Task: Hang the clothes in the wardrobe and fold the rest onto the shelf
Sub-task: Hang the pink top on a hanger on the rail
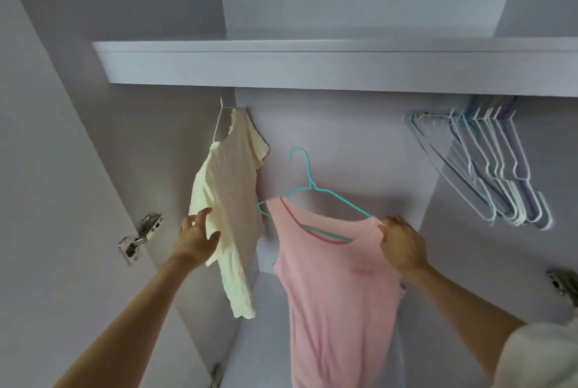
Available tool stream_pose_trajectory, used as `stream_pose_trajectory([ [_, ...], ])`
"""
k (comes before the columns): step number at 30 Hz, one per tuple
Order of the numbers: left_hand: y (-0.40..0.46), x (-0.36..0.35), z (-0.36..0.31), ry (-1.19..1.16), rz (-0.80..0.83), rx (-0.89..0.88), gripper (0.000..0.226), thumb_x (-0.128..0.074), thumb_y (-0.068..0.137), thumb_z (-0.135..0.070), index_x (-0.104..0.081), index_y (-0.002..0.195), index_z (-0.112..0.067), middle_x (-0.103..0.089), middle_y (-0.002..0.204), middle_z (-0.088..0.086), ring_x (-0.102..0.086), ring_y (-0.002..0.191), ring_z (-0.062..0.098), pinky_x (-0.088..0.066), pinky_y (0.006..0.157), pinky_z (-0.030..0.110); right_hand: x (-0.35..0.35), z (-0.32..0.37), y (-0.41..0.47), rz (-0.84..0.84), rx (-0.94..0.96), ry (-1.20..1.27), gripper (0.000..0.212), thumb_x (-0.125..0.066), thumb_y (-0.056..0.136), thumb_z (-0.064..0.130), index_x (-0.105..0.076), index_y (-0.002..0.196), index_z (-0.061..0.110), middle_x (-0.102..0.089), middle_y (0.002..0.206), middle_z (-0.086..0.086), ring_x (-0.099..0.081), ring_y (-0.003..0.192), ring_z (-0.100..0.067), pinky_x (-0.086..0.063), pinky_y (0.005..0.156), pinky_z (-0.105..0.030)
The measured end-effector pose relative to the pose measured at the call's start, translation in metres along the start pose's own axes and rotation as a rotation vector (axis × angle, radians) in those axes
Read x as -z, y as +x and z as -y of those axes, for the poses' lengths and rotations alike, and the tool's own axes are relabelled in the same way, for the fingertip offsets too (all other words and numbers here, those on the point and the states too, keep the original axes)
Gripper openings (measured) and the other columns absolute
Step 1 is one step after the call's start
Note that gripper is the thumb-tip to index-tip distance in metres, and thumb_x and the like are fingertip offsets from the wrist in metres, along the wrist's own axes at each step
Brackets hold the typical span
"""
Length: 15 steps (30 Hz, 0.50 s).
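My right hand (402,243) pinches the pink top (331,287) at its hanger (308,190); my left hand (197,236), fingers relaxed, pushes the cream shirt (228,200) aside for room.

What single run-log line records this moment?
left hand: touching cream top | right hand: gripping pink top on teal hanger | unhung
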<state>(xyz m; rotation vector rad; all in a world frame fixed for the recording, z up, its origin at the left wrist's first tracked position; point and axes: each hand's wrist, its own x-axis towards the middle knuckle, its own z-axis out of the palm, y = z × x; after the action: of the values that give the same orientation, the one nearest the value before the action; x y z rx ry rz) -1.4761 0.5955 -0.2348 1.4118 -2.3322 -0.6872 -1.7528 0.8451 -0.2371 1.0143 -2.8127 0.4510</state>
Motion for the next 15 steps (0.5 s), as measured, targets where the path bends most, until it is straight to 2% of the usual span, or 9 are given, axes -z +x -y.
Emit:
stream_pose_trajectory([
  [6, 0.038, 0.016, -0.024, -0.037, -0.228, -0.080, 0.069, -0.057, 0.087, -0.012, -0.023, 0.147, -0.016, -0.023, 0.144, 0.019, -0.027, 0.128, 0.040, -0.026, 0.107, 0.047, 0.025, 0.066, 0.027, -0.114, -0.058, 0.211, 0.027, -0.039, 0.097, 0.014, -0.056, 0.113, 0.001, -0.054, 0.119, -0.018, -0.055, 0.108, -0.037, -0.044, 0.085, -0.040],
  [10, 0.069, 0.029, -0.030, 0.024, -0.204, -0.100, 0.073, -0.055, 0.089, -0.022, -0.014, 0.149, -0.028, -0.011, 0.153, 0.012, -0.024, 0.133, 0.040, -0.029, 0.107, 0.053, 0.028, 0.119, 0.048, -0.165, -0.087, 0.365, 0.028, -0.036, 0.099, 0.014, -0.053, 0.114, -0.002, -0.052, 0.122, -0.021, -0.054, 0.110, -0.038, -0.043, 0.086, -0.039],
  [13, 0.082, 0.030, -0.029, 0.017, -0.102, -0.171, 0.067, -0.050, 0.093, -0.018, -0.015, 0.150, -0.026, -0.024, 0.149, 0.015, -0.039, 0.127, 0.040, -0.034, 0.105, 0.050, 0.021, 0.157, 0.056, -0.162, -0.114, 0.472, 0.029, -0.035, 0.099, 0.013, -0.051, 0.116, -0.004, -0.050, 0.124, -0.023, -0.052, 0.112, -0.039, -0.040, 0.087, -0.039],
  [15, 0.089, 0.028, -0.026, 0.038, -0.118, -0.222, 0.063, -0.047, 0.094, -0.015, -0.019, 0.149, -0.026, -0.035, 0.142, 0.017, -0.047, 0.119, 0.042, -0.040, 0.099, 0.047, 0.016, 0.183, 0.065, -0.151, -0.106, 0.550, 0.029, -0.035, 0.099, 0.012, -0.050, 0.117, -0.005, -0.050, 0.126, -0.023, -0.051, 0.113, -0.039, -0.037, 0.089, -0.038],
])
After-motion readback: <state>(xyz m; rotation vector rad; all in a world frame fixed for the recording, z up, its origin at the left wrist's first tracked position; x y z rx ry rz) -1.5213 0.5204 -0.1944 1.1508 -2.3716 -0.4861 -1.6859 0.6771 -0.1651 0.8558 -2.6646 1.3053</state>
